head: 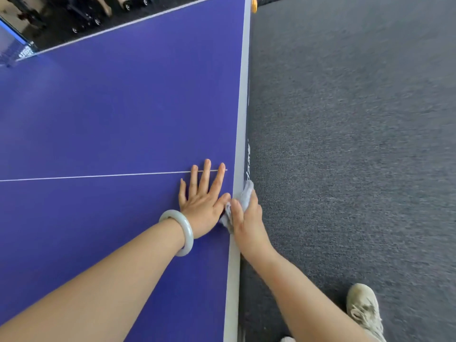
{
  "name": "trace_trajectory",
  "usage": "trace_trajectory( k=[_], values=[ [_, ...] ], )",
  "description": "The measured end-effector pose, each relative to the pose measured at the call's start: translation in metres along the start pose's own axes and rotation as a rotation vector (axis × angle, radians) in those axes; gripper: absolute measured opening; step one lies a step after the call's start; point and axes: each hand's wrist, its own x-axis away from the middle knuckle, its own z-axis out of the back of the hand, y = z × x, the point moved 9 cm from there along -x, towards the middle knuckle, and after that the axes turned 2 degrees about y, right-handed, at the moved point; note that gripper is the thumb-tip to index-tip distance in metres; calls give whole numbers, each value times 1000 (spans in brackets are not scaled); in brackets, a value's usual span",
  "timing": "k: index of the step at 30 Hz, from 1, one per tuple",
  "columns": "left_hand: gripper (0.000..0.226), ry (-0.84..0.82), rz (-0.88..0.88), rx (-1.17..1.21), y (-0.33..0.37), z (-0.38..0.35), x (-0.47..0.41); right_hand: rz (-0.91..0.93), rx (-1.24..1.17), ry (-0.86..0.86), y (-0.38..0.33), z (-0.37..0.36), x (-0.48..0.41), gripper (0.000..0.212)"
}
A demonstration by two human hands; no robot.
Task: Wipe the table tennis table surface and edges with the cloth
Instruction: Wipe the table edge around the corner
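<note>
The blue table tennis table [118, 114] fills the left of the view, its white-lined end edge [243, 95] running top to bottom. My left hand [204, 201] lies flat on the blue surface beside that edge, fingers straight and spread over the thin white centre line; a pale bangle circles the wrist. My right hand [248, 218] grips a bunched white cloth [245, 196] against the table's edge, with its fingers curled over the rim and out of sight.
Grey carpet [357, 144] covers the floor right of the table. A pale shoe [365, 309] stands on it at the lower right. The net and its post [17, 50] sit at the far upper left. An orange object [253, 4] shows at the far corner.
</note>
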Motion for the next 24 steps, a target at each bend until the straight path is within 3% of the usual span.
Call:
trace_trajectory(
  k=[4,8,11,19,24],
  values=[
    [63,-65,2,-33,0,-2,2,-6,-63,42,-18,8,-45,60],
    [64,-73,-1,1,2,3,5,99,-59,16,0,2,19,51],
    [65,-94,-13,-9,5,4,5,46,-16,-9,14,2,43,61],
    [72,-130,-17,-39,0,-2,2,-75,-28,69,-46,16,-98,67],
    [73,-138,-23,-26,5,3,6,-13,-51,38,-17,12,-22,62]
  ],
)
